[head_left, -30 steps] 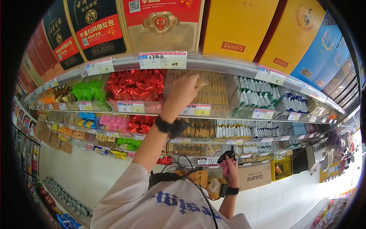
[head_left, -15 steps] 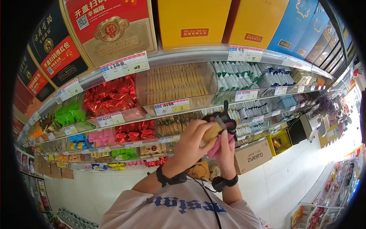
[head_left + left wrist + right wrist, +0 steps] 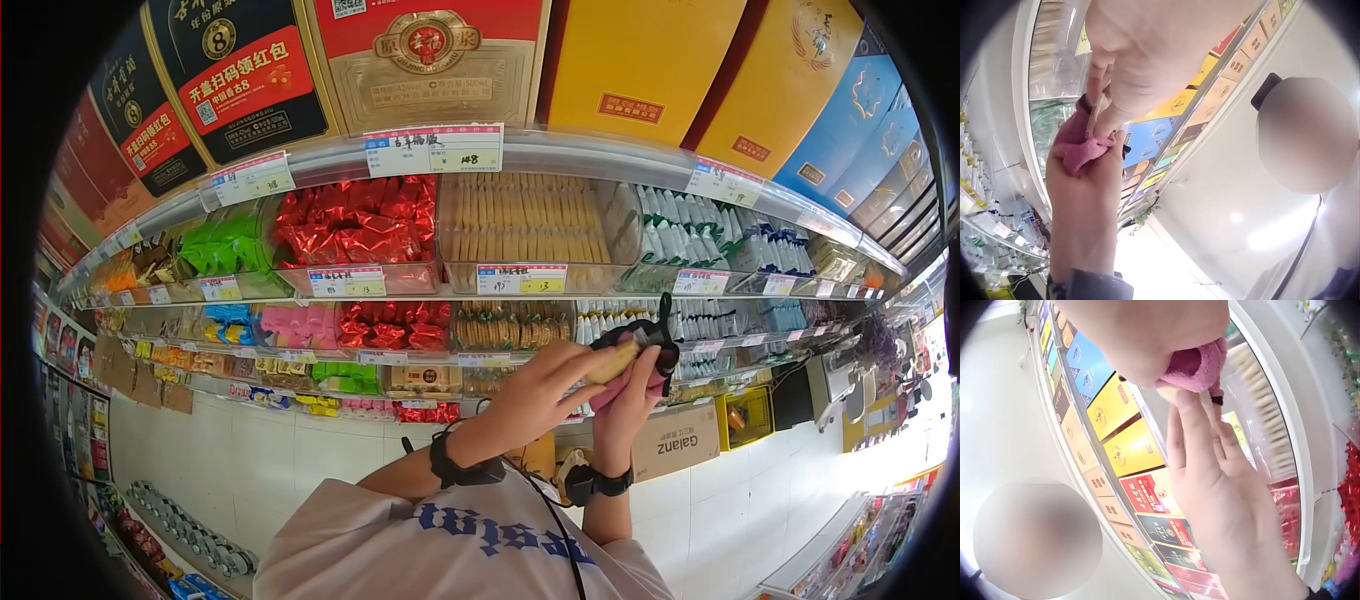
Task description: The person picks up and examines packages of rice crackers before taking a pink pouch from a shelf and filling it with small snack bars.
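My left hand (image 3: 540, 392) pinches a small pale-yellow biscuit packet (image 3: 612, 364) in a clear wrapper, between thumb and fingers. Beside it, my right hand (image 3: 626, 412) grips a soft pink and black cloth item (image 3: 598, 400) with a black loop sticking up. The packet lies against this cloth, and the two hands meet around both. In the left wrist view, pink fleecy cloth (image 3: 1082, 155) bunches in the right palm. From the right wrist view, the cloth (image 3: 1210, 365) is rolled into a hollow fold just above the left fingertips (image 3: 1194, 409).
Ahead, a clear bin of upright biscuits (image 3: 530, 215) sits between red-wrapped sweets (image 3: 355, 225) and green-and-white packets (image 3: 680, 225). Tall gift boxes (image 3: 640, 70) line the shelf above. A Galanz carton (image 3: 680, 442) and yellow crate (image 3: 745, 415) stand on the floor.
A second ago my left hand was in the upper biscuit bin; it came down with a biscuit packet to the right hand's cloth item. Since half a second ago, the head view has shifted.
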The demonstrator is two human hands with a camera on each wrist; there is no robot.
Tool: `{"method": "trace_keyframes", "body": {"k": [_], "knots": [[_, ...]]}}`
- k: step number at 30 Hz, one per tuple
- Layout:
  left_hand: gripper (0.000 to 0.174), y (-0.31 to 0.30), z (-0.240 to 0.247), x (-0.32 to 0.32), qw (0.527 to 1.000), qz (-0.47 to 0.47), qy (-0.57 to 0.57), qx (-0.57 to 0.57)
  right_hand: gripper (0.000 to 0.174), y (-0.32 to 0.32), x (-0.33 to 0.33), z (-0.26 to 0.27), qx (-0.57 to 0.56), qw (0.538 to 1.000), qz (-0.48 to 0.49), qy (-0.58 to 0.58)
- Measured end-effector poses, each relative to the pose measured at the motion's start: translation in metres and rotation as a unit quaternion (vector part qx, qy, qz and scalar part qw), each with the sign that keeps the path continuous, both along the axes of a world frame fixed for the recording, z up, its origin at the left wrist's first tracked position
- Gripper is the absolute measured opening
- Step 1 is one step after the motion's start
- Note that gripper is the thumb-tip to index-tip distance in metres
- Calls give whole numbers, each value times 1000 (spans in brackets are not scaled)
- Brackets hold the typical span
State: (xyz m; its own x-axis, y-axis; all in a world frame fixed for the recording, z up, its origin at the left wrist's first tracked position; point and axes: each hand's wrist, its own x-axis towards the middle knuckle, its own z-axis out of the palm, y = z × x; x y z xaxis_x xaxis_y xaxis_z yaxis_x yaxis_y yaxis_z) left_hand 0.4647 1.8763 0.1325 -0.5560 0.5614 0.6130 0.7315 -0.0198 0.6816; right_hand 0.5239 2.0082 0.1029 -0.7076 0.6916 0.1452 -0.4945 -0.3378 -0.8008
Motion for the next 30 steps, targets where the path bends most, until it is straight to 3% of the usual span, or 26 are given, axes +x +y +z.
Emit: {"method": "trace_keyframes", "body": {"k": [2,4,6,9,13,14,17,20,23,26,29,30], "knots": [[55,0,0,0,999,19,35,-3,30,-9,-1,-1,-14,999,10,30],[57,-4,7,-8,993,51,103,-14,26,-18,1,6,60,998,25,-16],[59,-10,16,-15,985,57,155,-47,18,-20,-2,10,57,997,4,-50],[55,-13,21,-16,998,-38,37,-41,10,-1,5,2,60,990,60,-111],[50,-16,21,-19,995,-51,-75,-40,8,1,13,-9,113,980,98,-132],[50,-17,22,-19,992,-48,-115,-34,9,6,16,-11,132,967,152,-155],[39,-19,16,-24,983,-56,-175,-11,12,4,14,-11,343,918,164,-116],[24,-21,14,-27,984,-65,-163,15,11,4,19,-13,315,918,193,-142],[24,-19,12,-24,989,-38,-135,38,12,3,24,-9,224,926,235,-192],[23,-16,7,-22,987,-24,-136,80,23,-2,26,-15,161,944,234,-171],[22,-16,14,-20,985,-2,-150,90,38,3,36,-20,93,946,298,-91],[22,-15,15,-20,986,3,-139,88,42,2,37,-18,24,953,290,-82]]}}
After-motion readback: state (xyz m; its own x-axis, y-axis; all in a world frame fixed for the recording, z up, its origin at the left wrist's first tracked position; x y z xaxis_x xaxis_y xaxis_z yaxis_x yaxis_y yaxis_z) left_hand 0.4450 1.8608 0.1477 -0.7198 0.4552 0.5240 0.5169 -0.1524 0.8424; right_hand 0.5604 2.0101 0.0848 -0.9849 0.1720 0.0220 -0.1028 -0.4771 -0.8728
